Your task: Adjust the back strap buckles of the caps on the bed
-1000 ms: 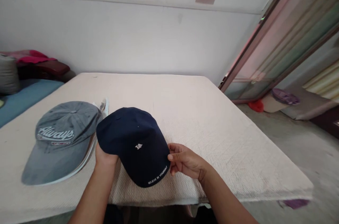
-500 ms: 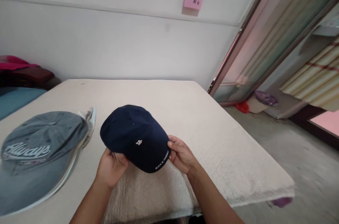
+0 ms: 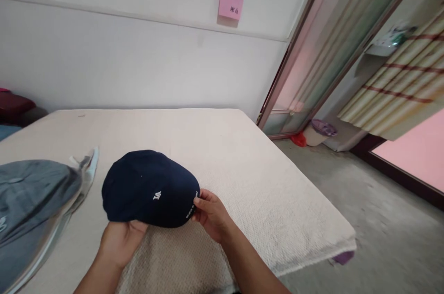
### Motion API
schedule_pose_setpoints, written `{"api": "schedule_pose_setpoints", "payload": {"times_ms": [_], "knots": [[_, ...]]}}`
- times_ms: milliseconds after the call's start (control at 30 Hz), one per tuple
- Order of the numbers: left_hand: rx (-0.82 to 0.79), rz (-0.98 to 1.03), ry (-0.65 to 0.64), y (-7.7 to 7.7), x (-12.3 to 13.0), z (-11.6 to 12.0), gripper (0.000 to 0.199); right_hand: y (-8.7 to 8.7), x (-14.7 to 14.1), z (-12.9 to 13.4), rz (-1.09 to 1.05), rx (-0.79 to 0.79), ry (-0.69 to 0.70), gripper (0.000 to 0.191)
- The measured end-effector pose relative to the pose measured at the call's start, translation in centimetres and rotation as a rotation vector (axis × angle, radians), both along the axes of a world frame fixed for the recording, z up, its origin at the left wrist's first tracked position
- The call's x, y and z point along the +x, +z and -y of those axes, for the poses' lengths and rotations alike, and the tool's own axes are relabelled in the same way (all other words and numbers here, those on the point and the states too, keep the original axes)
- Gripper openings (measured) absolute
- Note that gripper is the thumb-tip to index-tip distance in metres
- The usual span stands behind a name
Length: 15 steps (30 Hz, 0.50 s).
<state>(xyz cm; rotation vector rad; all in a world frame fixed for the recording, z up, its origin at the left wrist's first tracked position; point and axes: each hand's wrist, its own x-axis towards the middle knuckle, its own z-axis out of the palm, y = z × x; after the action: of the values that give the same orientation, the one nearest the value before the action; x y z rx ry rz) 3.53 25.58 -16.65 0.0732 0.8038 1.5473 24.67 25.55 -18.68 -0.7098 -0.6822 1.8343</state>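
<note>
Between my two hands is a navy baseball cap [image 3: 138, 185], held above the covered table, with a small white logo on its front and white lettering along the brim edge. My right hand [image 3: 212, 213] pinches the brim at its tip, thumb on top. Under the crown's near side, my left hand [image 3: 121, 240] grips the cap's lower edge; most of its fingers are hidden beneath the fabric. To the left lies a grey cap [image 3: 33, 192] stacked on lighter-coloured caps, partly cut off by the frame's edge.
A cream textured cloth [image 3: 277, 220] covers the table, which meets a white wall at the back. A pink note [image 3: 231, 0] is taped to that wall. On the right are a glass sliding door, a lined waste bin [image 3: 316, 134] and a striped curtain [image 3: 398, 85].
The view has swung right, so the surroundings sit further left. The navy cap has turned slightly, its brim pointing more to the right. Both hands keep hold of it.
</note>
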Motion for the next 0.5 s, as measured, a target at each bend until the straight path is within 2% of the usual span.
{"api": "schedule_pose_setpoints", "payload": {"times_ms": [133, 233, 333, 400, 500], "knots": [[-0.113, -0.025, -0.133, -0.9, 0.4, 0.0, 0.037, -0.5, 2.6, -1.4, 0.02, 0.024, -0.079, 0.023], [-0.171, -0.105, -0.162, -1.3, 0.3, -0.1, 0.031, -0.7, 5.3, -2.9, 0.015, 0.034, -0.188, 0.024], [-0.168, -0.146, -0.153, -1.5, 0.3, -0.2, 0.028, -0.5, 8.4, -5.1, 0.02, 0.048, -0.365, 0.022], [-0.178, -0.156, -0.147, -1.6, 0.3, -0.3, 0.026, -0.3, 10.9, -7.2, 0.038, 0.057, -0.52, 0.019], [-0.207, -0.158, -0.152, -2.1, 0.2, -0.3, 0.023, -0.7, 15.1, -10.7, 0.047, 0.041, -0.68, 0.013]]}}
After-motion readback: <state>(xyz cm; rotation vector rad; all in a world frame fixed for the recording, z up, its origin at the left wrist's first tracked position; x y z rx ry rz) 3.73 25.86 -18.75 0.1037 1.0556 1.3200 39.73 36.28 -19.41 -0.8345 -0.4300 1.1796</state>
